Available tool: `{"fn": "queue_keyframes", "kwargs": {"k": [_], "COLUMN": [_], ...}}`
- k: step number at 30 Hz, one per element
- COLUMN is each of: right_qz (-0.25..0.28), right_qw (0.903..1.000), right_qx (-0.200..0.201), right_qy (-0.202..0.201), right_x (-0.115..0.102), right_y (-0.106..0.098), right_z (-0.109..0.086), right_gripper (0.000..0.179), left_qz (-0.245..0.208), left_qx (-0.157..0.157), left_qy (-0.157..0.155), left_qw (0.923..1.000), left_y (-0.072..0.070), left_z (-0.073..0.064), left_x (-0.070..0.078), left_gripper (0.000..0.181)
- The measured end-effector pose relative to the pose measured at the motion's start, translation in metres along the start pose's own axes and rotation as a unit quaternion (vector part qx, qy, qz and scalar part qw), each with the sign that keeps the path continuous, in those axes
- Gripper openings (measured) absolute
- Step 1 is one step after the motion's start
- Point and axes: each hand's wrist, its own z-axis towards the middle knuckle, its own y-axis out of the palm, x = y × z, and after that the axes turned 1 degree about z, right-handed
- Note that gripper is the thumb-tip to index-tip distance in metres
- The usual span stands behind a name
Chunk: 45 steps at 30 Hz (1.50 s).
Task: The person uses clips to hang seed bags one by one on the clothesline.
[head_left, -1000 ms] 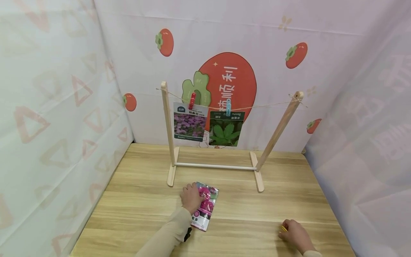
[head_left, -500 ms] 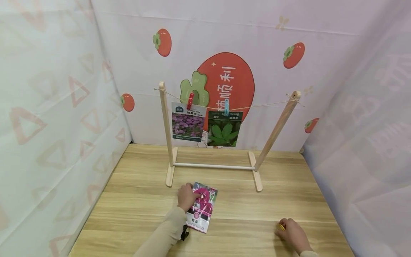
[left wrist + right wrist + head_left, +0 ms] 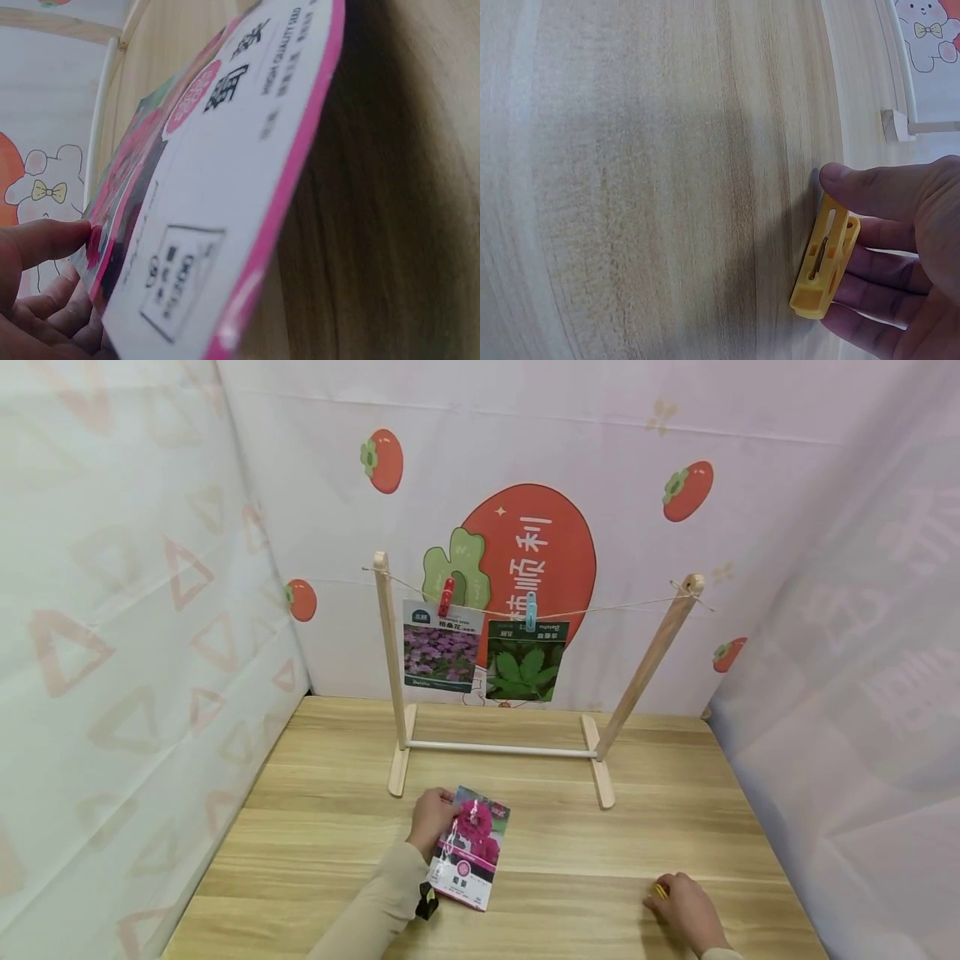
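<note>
A seed packet [image 3: 471, 852] with pink flowers and a white lower part is pinched at its left edge by my left hand [image 3: 432, 818], thumb on the front and fingers behind. In the left wrist view the packet [image 3: 210, 180] stands tilted over the wooden surface. Far to the right, my right hand [image 3: 684, 906] holds a yellow clothespin [image 3: 825, 259] between thumb and fingers, close over the table. Two more seed packets hang from a string: one with purple flowers [image 3: 439, 652] under a red clothespin [image 3: 447, 597], one with green leaves [image 3: 525, 664] under a light blue clothespin [image 3: 531, 612].
A wooden stand with a left post [image 3: 392, 652], a right post [image 3: 648, 668] and a white crossbar [image 3: 502, 748] rises behind the hands. The string [image 3: 607, 608] runs between the post tops. Printed cloth walls [image 3: 315, 460] enclose the wooden table [image 3: 315, 827] on three sides.
My left hand has drawn slightly left and now pinches the pink-flower packet by its edge, the packet's lower end tipping toward me. The right hand stays in place with the yellow clothespin.
</note>
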Motion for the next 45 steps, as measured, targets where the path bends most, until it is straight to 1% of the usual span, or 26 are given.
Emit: {"fn": "queue_keyframes", "kwargs": {"k": [3,5,8,10,12,13,16,19,20,25,27,31,34,38,43,45], "right_qz": [0.008,0.014,0.021,0.026,0.035,0.04,0.059,0.082,0.089,0.113,0.13,0.169,0.182,0.184,0.194,0.199], "right_qw": [0.9999,0.9998,0.9996,0.9994,0.9991,0.999,0.9981,0.9963,0.9956,0.9929,0.9907,0.9847,0.9823,0.9823,0.9809,0.9798], "right_qx": [0.006,0.012,0.021,0.023,0.023,0.022,0.015,0.012,0.013,0.016,0.009,-0.012,-0.02,-0.012,-0.001,0.002], "right_qy": [0.001,0.001,-0.003,-0.004,-0.003,-0.002,0.01,0.024,0.025,0.033,0.038,0.042,0.041,0.032,0.019,0.019], "right_x": [0.0,0.0,0.0,0.0,0.0,0.0,0.001,0.002,0.002,0.0,-0.003,-0.011,-0.017,-0.024,-0.03,-0.032], "right_y": [-0.001,-0.002,-0.002,-0.002,-0.002,-0.002,-0.004,-0.009,-0.012,-0.022,-0.024,-0.025,-0.024,-0.025,-0.028,-0.029], "right_z": [-0.002,-0.004,-0.006,-0.006,-0.006,-0.005,-0.003,-0.002,-0.002,0.0,0.001,0.003,0.004,0.006,0.009,0.01], "right_gripper": [0.04,0.039,0.036,0.036,0.036,0.037,0.037,0.038,0.038,0.039,0.041,0.042,0.039,0.037,0.037,0.037], "left_qz": [-0.026,-0.039,-0.069,-0.097,-0.133,-0.145,-0.155,-0.141,-0.136,-0.145,-0.143,-0.149,-0.171,-0.193,-0.209,-0.211], "left_qx": [-0.016,-0.026,-0.042,-0.054,-0.07,-0.077,-0.094,-0.103,-0.103,-0.1,-0.095,-0.084,-0.083,-0.08,-0.074,-0.071], "left_qy": [-0.004,-0.001,-0.011,-0.029,-0.048,-0.052,-0.045,-0.029,-0.026,-0.019,-0.013,-0.01,-0.013,-0.018,-0.025,-0.023], "left_qw": [0.9995,0.9989,0.9967,0.9934,0.9875,0.985,0.9825,0.9842,0.9849,0.9842,0.9851,0.9852,0.9817,0.9777,0.9748,0.9746], "left_y": [-0.001,-0.001,-0.001,-0.001,-0.002,-0.003,-0.004,-0.006,-0.006,-0.008,-0.008,-0.008,-0.008,-0.009,-0.011,-0.012], "left_z": [0.0,0.001,0.0,0.0,-0.001,-0.001,-0.001,-0.002,-0.002,-0.002,-0.002,0.0,0.001,0.001,0.001,0.001], "left_x": [-0.001,-0.002,-0.004,-0.005,-0.006,-0.006,-0.007,-0.005,-0.004,0.0,0.001,0.002,0.004,0.009,0.015,0.017], "left_gripper": [0.018,0.018,0.019,0.02,0.023,0.025,0.028,0.028,0.028,0.024,0.022,0.023,0.024,0.025,0.025,0.026]}}
